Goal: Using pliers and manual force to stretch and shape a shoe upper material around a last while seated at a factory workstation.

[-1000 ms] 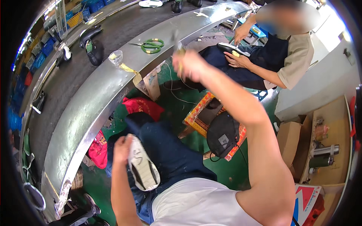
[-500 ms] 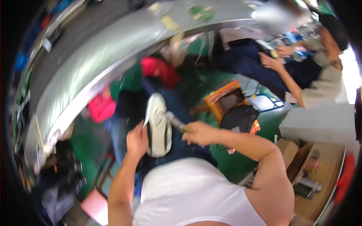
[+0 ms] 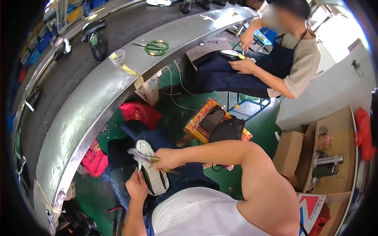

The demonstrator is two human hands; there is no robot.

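Head view: your right grip (image 3: 168, 158) is closed round the tool (image 3: 144, 155), your left grip (image 3: 136, 186) pinches the edge of the shoe (image 3: 158, 182) between them, and work looks under way, though how much remains cannot be told.

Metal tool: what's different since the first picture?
The right hand came down from up high, bringing the metal tool over the shoe. The left hand moved along the shoe's left edge, closer to the white shirt. The shoe still lies sole up; the scissors stayed put.
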